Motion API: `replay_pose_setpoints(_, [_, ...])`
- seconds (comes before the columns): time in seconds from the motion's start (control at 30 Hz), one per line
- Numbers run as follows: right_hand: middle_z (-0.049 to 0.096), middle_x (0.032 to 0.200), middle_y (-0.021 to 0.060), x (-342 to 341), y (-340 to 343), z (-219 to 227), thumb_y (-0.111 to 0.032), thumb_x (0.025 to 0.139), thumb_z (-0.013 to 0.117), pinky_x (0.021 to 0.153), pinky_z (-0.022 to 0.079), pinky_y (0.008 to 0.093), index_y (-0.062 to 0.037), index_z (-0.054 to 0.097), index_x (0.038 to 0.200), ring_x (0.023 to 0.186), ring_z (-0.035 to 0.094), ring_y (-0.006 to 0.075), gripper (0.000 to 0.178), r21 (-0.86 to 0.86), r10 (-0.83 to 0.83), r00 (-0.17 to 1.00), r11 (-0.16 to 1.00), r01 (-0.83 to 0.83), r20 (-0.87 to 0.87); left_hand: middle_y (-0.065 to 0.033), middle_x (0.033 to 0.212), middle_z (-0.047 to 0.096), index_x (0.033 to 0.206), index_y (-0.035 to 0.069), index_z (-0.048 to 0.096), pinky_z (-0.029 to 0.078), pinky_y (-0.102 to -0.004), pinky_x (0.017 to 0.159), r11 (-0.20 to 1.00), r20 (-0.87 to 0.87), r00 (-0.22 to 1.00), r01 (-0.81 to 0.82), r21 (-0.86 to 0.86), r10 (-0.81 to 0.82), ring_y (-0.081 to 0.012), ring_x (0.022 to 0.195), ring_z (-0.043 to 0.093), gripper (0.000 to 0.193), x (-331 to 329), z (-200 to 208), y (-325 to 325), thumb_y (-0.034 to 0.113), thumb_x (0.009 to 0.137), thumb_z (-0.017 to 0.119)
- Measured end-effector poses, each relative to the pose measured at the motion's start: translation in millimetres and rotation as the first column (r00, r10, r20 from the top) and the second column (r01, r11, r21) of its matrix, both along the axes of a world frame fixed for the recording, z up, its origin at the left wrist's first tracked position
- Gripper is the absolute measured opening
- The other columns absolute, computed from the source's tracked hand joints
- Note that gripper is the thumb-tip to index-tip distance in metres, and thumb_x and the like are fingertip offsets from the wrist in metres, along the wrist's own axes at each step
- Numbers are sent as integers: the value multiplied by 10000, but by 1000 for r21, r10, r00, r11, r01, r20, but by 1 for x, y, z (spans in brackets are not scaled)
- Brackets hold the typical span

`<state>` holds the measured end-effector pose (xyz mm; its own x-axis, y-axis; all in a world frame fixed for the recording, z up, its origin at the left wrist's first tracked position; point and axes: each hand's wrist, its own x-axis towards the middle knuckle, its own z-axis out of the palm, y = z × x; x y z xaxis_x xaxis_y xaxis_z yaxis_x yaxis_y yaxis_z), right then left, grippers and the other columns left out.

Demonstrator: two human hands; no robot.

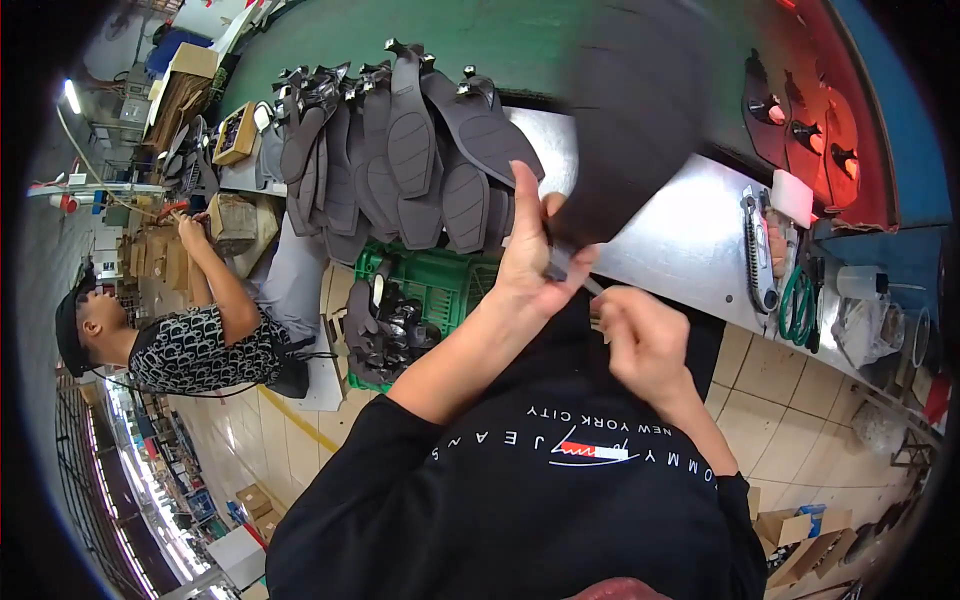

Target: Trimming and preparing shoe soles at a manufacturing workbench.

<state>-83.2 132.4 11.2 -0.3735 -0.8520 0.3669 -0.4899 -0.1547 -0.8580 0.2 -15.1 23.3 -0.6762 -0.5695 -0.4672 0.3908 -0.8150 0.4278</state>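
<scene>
A dark grey shoe sole (640, 110), blurred by motion, stands up over the metal bench, its wide end pointing away from me. My left hand (528, 265) grips it at its narrow near end, thumb raised. Close beside that end is my right hand (645, 345), its fingers curled. A thin pale tip (592, 287) shows at those fingers; what it belongs to is hidden. Left of my hands, a heap of dark grey-soled shoes (410, 150) overlaps at the bench edge, several with shiny heels upward.
The green work surface (500, 45) runs behind the metal bench top (660, 255). A utility knife (758, 250) and green cord (797, 308) lie at the right. More shoes (845, 160) stand under red light. A green crate (435, 285) sits below left. A co-worker (200, 335) works farther left.
</scene>
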Motion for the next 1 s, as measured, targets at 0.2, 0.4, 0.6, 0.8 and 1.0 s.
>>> replay_pose_setpoints(0.2, [578, 704, 171, 4, -13, -6, -11, 874, 606, 537, 456, 390, -17, 571, 863, 608, 594, 352, 37, 81, -122, 992, 990, 119, 31, 0, 693, 582, 721, 141, 577, 415, -366, 737, 991, -332, 943, 44, 123, -1, -202, 790, 557, 452, -2, -36, 9, 565, 878, 590])
replay_pose_setpoints(0.4, [560, 682, 116, 19, -12, -1, -16, 818, 625, 548, 465, 400, -66, 565, 778, 601, 591, 313, 88, 18, 308, 949, 951, -308, -65, -18, 725, 583, 823, 132, 611, 472, -368, 610, 998, 174, 982, -68, -16, 70, -200, 666, 572, 504, -8, -14, -29, 633, 864, 578])
replay_pose_setpoints(0.6, [619, 724, 158, -36, 16, -10, -92, 855, 616, 602, 482, 406, -25, 614, 818, 664, 619, 349, 76, 509, 181, 982, 851, -132, -47, 25, 555, 552, 583, 94, 595, 351, -260, 509, 421, 677, 734, 600, -680, 46, -80, 530, 484, 474, 74, 86, -169, 478, 835, 713])
replay_pose_setpoints(0.8, [581, 649, 151, -64, 19, -3, -44, 886, 575, 551, 437, 333, 1, 626, 825, 542, 564, 272, 91, 508, -9, 998, 861, -27, 69, -80, 612, 614, 644, 41, 673, 460, -375, 594, -114, 684, -136, 945, 307, 716, -241, 619, 604, 580, 62, 175, -266, 612, 723, 732])
replay_pose_setpoints(1.0, [587, 704, 121, -89, 26, -4, -8, 876, 573, 559, 422, 296, 19, 655, 893, 578, 542, 182, 88, 294, -273, 960, 924, 245, 58, -132, 1032, 707, 1062, 109, 731, 483, -430, 898, -136, 508, -80, 917, 375, 858, -307, 1026, 653, 748, -16, 136, -299, 766, 739, 579])
